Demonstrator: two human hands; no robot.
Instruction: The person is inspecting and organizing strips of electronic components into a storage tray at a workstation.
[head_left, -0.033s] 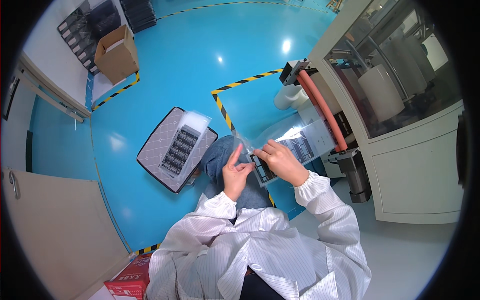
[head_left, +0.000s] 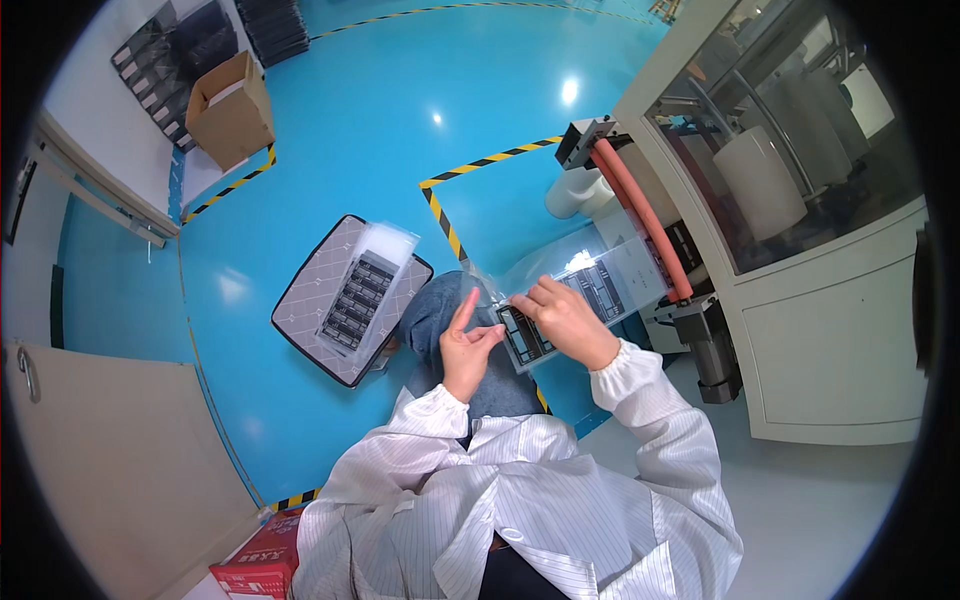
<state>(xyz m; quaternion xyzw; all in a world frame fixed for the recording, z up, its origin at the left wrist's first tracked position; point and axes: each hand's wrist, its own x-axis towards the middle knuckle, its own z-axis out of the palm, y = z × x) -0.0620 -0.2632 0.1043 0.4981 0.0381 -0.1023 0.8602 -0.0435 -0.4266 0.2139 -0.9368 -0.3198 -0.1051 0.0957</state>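
Note:
A clear plastic film [head_left: 640, 262] printed with black panels comes out from the machine's roller across to my lap. My right hand [head_left: 567, 322] lies over its near end, thumb and fingers pinched together at the upper edge of the film. Just left of that end is my left hand [head_left: 468, 352], forefinger stretched up and thumb held apart, its thumb tip close to the film's edge. Whether the thumb touches the film I cannot tell. A stack of similar printed plastic sheets [head_left: 357, 300] rests on a grey patterned stool [head_left: 312, 282] to my left.
A machine [head_left: 835, 340] with a window and an orange-red roller [head_left: 640, 215] stands on the right. White film rolls [head_left: 575, 195] are beside it. At the far left are a cardboard box [head_left: 232, 115] and a door [head_left: 120, 450]. A red box [head_left: 262, 560] sits at the lower left.

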